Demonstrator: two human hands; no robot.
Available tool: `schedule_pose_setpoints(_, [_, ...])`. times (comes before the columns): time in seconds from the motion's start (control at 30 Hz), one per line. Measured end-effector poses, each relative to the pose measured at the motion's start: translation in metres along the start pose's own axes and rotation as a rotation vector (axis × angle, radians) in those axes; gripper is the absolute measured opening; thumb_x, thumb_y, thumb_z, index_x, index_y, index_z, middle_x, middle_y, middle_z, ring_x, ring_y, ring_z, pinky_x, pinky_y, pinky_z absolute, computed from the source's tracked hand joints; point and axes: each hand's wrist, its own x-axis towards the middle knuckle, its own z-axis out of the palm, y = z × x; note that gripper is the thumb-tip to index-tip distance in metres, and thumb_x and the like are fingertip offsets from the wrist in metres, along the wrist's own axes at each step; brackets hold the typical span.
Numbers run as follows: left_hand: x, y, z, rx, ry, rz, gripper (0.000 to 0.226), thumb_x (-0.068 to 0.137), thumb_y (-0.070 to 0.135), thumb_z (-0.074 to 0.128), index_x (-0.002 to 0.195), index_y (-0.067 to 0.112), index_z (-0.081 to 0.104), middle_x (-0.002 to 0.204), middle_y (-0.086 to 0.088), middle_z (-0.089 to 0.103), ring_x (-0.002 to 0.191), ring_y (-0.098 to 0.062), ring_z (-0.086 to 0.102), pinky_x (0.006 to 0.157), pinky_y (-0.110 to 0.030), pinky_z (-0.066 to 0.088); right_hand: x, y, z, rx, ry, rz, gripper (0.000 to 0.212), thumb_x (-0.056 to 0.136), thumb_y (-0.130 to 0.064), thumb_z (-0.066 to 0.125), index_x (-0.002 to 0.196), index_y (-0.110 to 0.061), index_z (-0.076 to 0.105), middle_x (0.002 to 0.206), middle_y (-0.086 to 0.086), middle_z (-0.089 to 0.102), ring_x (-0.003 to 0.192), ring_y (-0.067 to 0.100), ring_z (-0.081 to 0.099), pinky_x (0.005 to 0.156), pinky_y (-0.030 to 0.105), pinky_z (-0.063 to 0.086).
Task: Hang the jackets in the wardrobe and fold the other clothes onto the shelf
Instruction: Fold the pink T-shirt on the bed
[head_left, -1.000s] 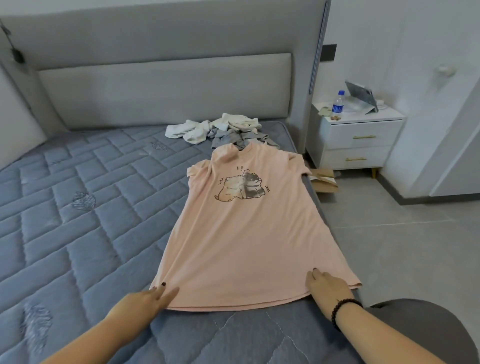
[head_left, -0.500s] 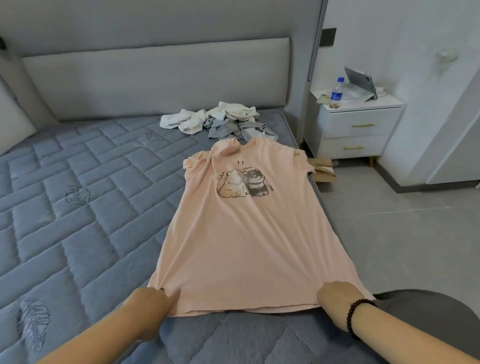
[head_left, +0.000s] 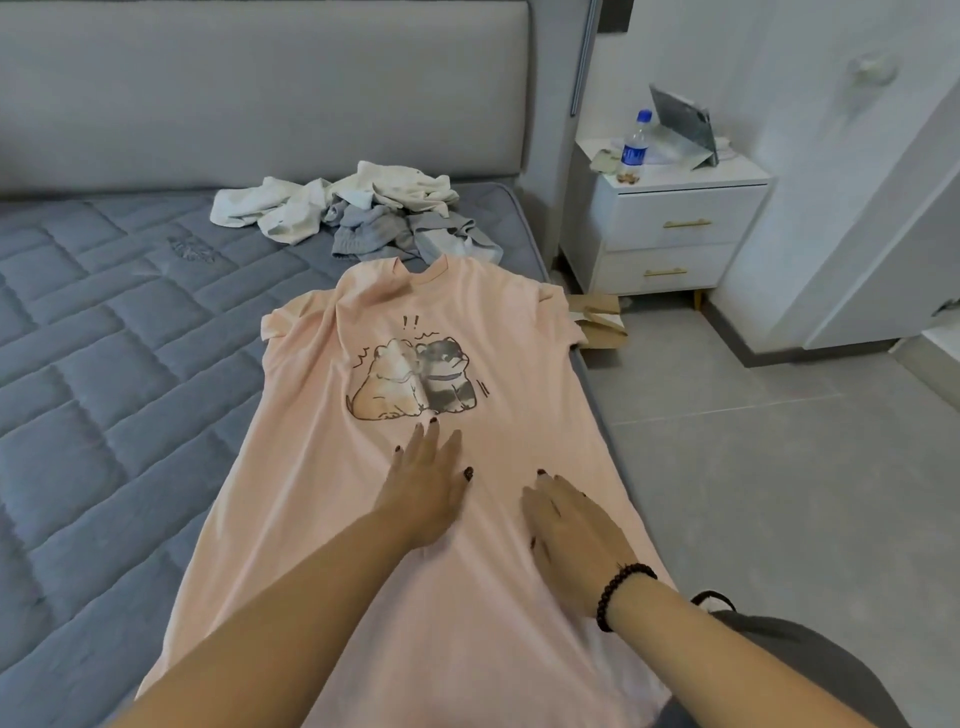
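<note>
A pink T-shirt (head_left: 519, 364) with a cartoon print of two animals lies spread flat, face up, along the right side of the blue quilted mattress (head_left: 104, 364). My left hand (head_left: 426, 488) rests flat on the shirt just below the print, fingers apart. My right hand (head_left: 566, 525), with a dark bead bracelet at the wrist, lies palm down on the shirt beside it. Neither hand grips the cloth. A heap of white and grey clothes (head_left: 358, 213) sits crumpled near the headboard, beyond the shirt's collar.
A grey padded headboard (head_left: 260, 93) runs behind the bed. To the right stands a white nightstand (head_left: 670, 228) with a water bottle (head_left: 635, 148) and a propped tablet (head_left: 680, 124). Flattened cardboard (head_left: 597, 322) lies on the grey tiled floor by the bed.
Both hands let go of the shirt's bottom hem corners and moved up and inward onto its middle. The view has come closer to the shirt.
</note>
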Motion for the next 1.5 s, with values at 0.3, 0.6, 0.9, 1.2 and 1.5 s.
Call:
schedule_pose_setpoints(0.3, [0.151,0.021,0.032,0.153,0.096,-0.189,0.071,0.086,0.070,-0.004,0.147,0.039,-0.025,0.162,-0.004,-0.017,0.146,-0.037,-0.020,0.107,-0.068,-0.013,0.079,0.077,0.033,0.078,0.183,0.117,0.070,0.094,-0.059,0.018,0.144,-0.016,0.041,0.153,0.008,0.033,0.138,0.027,0.037,0.112,0.043,0.031])
schedule_pose_setpoints(0.6, [0.233,0.031,0.039,0.110,0.305,-0.141,0.072,0.086,0.067,0.001,0.152,0.039,-0.008,0.164,0.000,-0.007,0.148,-0.031,-0.015,0.115,-0.057,-0.010,0.266,0.170,-0.012,1.372,0.356,0.707,0.037,0.089,-0.041,0.058,0.065,-0.015,0.049,0.068,0.002,0.050,0.069,0.018,0.046,0.059,0.027,0.032])
schedule_pose_setpoints(0.9, [0.227,0.036,0.030,0.116,0.263,-0.138,0.076,0.082,0.060,-0.003,0.153,0.034,-0.011,0.163,-0.001,-0.011,0.148,-0.024,-0.018,0.118,-0.055,-0.007,0.283,0.203,-0.012,1.587,0.831,1.043,0.040,0.084,-0.018,0.067,0.051,-0.011,0.046,0.057,0.001,0.045,0.062,0.017,0.044,0.059,0.028,0.040])
schedule_pose_setpoints(1.2, [0.278,0.041,0.001,0.186,0.066,0.090,0.063,0.096,0.059,0.009,0.152,0.040,-0.013,0.162,0.005,-0.019,0.148,-0.021,-0.021,0.118,-0.057,-0.008,0.271,0.201,0.001,2.419,0.439,0.739,0.010,0.092,-0.014,0.056,0.085,-0.008,0.058,0.080,0.009,0.062,0.075,0.020,0.061,0.065,0.030,0.052])
schedule_pose_setpoints(1.5, [0.213,0.014,0.015,0.153,0.189,0.187,0.078,0.085,0.078,0.014,0.152,0.044,-0.005,0.163,0.010,-0.012,0.149,-0.019,-0.017,0.117,-0.053,-0.012,0.286,0.196,-0.020,2.287,0.742,0.697,0.010,0.093,-0.005,0.052,0.091,-0.007,0.061,0.090,0.011,0.062,0.075,0.019,0.061,0.069,0.033,0.052])
